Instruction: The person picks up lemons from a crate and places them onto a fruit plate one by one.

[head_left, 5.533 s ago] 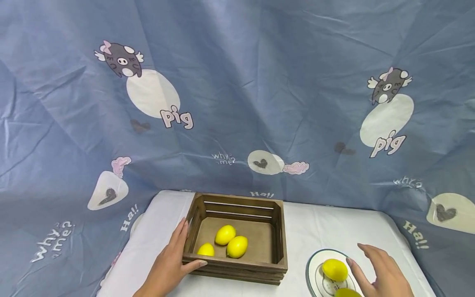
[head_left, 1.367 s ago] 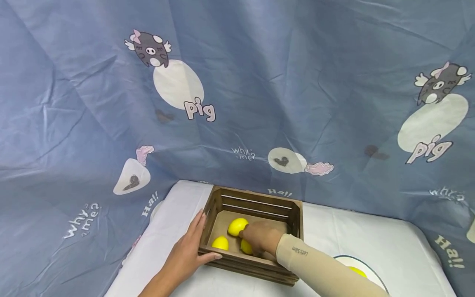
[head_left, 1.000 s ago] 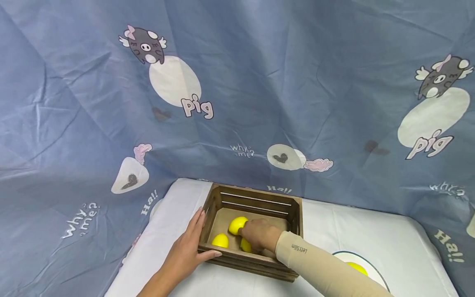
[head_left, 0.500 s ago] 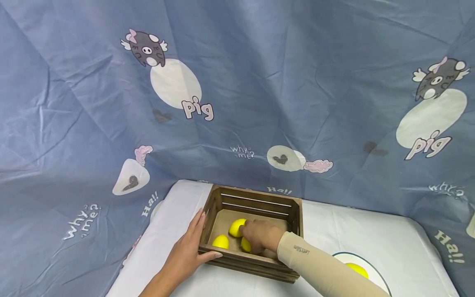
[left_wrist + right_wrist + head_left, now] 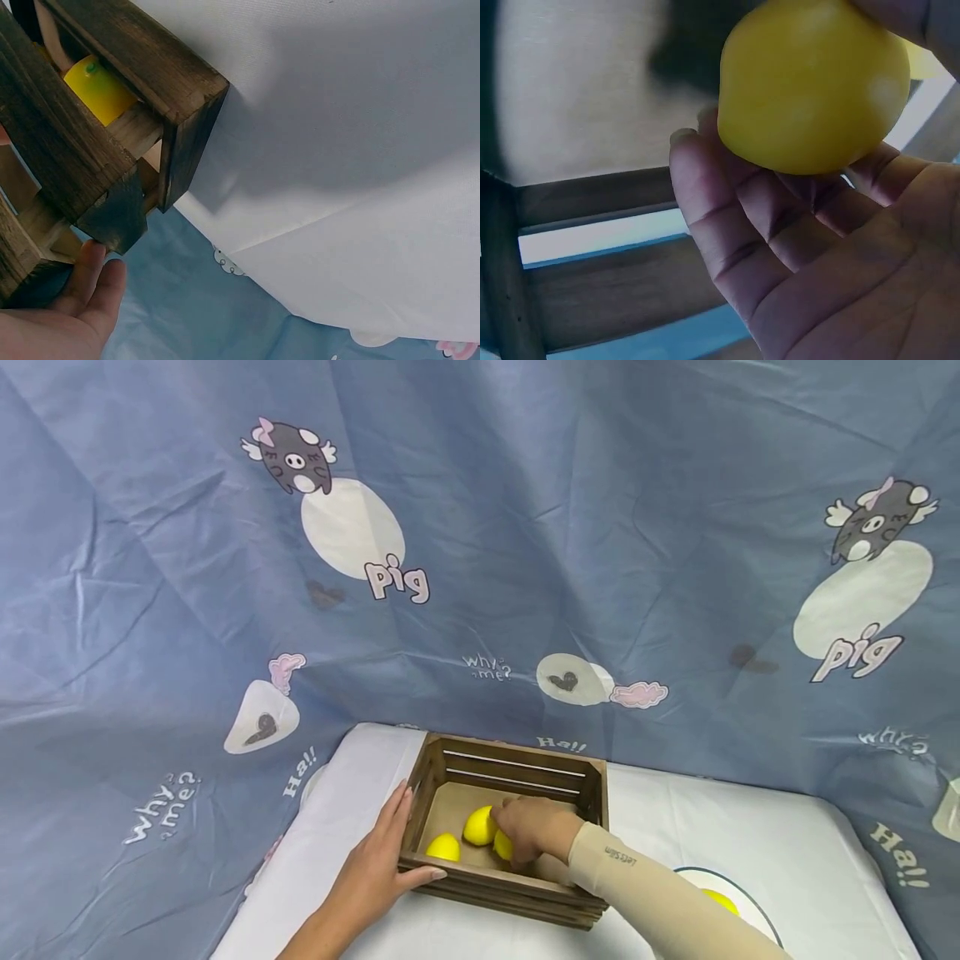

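A dark slatted wooden crate [image 5: 517, 897] stands on the table with lemons inside. My left hand [image 5: 367, 868] rests against its front left corner, thumb along the front rim and straight fingers along the left side. Inside the crate, my right hand [image 5: 536, 827] grips a lemon [image 5: 810, 90], fingers curled under it and thumb across it. In the head view the hand partly covers this lemon. Just left of it lies another lemon [image 5: 480, 825]. One more lemon [image 5: 443, 847] sits in the front left corner, its lower part hidden by the front wall.
A white plate [image 5: 765, 914] with a dark rim line stands right of the crate, bearing a lemon [image 5: 722, 900] partly hidden by the right sleeve [image 5: 667, 902]. White cloth [image 5: 697, 810] covers the table. A blue printed curtain [image 5: 480, 527] hangs behind.
Since the oldest frame, my right hand has moved from beside the plate into the crate. Lately it has shifted slightly right with its lemon, while my left hand stays at the crate's corner.
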Motion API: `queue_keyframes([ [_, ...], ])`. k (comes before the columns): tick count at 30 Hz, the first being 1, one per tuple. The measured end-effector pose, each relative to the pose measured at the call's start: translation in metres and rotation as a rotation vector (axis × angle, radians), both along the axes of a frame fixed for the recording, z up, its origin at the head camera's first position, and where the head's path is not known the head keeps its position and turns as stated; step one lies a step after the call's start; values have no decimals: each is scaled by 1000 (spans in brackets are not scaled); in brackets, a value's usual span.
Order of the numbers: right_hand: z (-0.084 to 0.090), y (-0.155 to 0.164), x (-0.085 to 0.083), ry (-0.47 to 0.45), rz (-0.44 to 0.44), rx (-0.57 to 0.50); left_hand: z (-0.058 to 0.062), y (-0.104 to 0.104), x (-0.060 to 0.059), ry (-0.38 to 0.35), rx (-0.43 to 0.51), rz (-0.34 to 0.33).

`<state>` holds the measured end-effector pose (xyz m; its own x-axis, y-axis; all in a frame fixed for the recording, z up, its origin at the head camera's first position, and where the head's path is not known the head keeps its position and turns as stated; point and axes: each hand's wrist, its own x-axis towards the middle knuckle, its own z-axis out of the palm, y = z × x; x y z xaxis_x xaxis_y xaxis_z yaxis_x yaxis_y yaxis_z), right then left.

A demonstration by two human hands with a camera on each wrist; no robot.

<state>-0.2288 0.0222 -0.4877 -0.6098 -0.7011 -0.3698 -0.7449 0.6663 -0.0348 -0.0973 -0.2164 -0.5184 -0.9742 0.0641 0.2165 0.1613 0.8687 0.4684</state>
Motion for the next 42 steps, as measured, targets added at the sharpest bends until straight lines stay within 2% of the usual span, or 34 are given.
queue_keyframes([
  [8,16,1,-2,-32,11,-62,-1,-1,0,-7,3,-2],
  [15,41,8,-4,-64,3,-124,0,-1,-1,16,-6,-5],
  [23,71,28,-1,-84,-20,-249,0,0,0,-8,3,-9],
  [27,80,34,2,-71,-18,-305,1,-2,1,-14,0,-3],
  [35,96,51,10,-1,29,-407,3,-6,1,18,-2,1],
  [42,110,88,21,73,14,-503,-1,-1,-2,-26,12,-2],
])
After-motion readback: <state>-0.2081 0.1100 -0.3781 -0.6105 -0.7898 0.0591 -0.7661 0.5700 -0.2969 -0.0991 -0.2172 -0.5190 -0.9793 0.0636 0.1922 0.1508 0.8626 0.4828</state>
